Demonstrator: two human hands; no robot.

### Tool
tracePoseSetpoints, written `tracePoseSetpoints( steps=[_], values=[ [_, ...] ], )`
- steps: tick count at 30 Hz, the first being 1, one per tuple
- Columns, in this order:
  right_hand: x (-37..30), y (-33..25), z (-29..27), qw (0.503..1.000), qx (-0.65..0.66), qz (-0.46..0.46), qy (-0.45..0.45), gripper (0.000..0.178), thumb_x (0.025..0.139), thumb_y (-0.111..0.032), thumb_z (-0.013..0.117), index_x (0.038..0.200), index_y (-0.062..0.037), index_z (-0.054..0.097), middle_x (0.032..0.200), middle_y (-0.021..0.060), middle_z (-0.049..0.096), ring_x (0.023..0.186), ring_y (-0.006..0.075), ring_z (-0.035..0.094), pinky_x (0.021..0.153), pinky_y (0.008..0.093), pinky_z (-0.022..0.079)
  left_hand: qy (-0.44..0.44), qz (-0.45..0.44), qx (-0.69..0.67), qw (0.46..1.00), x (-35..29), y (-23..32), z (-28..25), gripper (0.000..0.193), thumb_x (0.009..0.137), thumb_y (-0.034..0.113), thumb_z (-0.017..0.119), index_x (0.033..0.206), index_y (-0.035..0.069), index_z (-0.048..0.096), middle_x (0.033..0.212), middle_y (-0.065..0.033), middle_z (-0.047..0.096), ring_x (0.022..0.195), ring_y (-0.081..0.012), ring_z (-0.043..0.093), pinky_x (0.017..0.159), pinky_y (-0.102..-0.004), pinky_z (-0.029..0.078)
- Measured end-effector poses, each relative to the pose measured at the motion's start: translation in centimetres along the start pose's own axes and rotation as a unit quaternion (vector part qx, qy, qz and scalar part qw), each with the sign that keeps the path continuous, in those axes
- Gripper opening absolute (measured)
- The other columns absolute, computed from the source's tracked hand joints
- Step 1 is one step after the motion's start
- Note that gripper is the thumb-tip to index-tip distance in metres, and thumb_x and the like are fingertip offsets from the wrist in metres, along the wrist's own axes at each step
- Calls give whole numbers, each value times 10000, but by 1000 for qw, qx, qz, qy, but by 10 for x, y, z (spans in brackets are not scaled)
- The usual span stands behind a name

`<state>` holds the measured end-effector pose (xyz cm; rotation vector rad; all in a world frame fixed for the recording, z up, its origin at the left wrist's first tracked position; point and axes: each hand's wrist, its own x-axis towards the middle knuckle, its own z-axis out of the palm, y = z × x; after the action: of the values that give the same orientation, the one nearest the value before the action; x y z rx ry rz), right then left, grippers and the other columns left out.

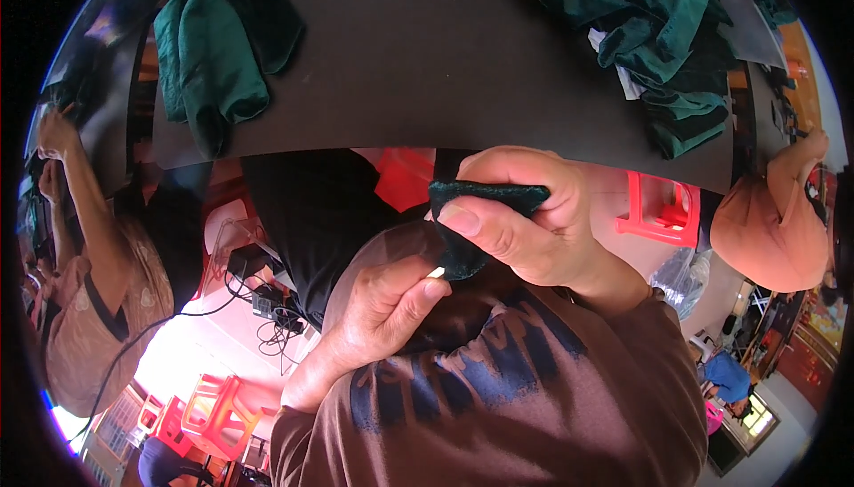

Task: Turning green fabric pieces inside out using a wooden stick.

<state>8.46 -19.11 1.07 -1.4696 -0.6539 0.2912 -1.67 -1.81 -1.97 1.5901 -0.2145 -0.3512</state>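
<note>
In front of my chest, my right hand (534, 220) grips a small dark green velvet piece (461, 256), thumb on the near side and fingers behind. The piece is folded, with its upper edge running level above my thumb. My left hand (391, 305) is just below and to the left, thumb and forefinger pinched together at the velvet's lower end. A small pale tip (437, 272) pokes out between those fingertips; what it belongs to is hidden. Whether the left fingers also grip the velvet cannot be made out.
A dark table (382, 60) lies ahead. Green velvet pieces (213, 60) rest at its left, and a larger velvet heap (649, 33) at its right. Co-workers sit on both sides. Red stools (658, 211) and black cables (276, 305) are on the floor.
</note>
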Motion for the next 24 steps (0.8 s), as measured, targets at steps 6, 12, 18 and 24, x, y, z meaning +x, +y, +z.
tracePoseSetpoints(
  steps=[6,12,18,24],
  values=[
    [0,0,6,998,46,6,51,149,809,-96,660,870,31,613,733,74,621,632,92,575,547,214,425,7,-18,-10,1000,1,3,0,217,919,202,525,854,1,578,677,-85,517,604,-220,521,560,-279,404],
    [-3,-5,9,987,112,30,109,171,853,-145,626,890,22,633,749,45,635,653,76,577,557,209,435,23,6,9,1000,-2,3,-5,216,922,197,516,857,1,576,681,-92,522,594,-207,520,552,-278,401],
    [2,-9,4,996,-68,-6,60,252,909,-191,513,936,30,631,815,116,646,715,201,621,643,284,462,58,-7,-21,998,-3,5,-5,233,928,203,502,836,1,571,689,-91,520,603,-195,515,566,-275,405],
    [9,-2,9,980,-190,-50,0,284,912,-219,476,834,19,611,742,130,602,619,241,563,564,308,426,109,-45,-58,991,-5,6,-9,348,936,327,472,806,21,577,617,22,457,571,-44,396,519,-208,316]
  ],
)
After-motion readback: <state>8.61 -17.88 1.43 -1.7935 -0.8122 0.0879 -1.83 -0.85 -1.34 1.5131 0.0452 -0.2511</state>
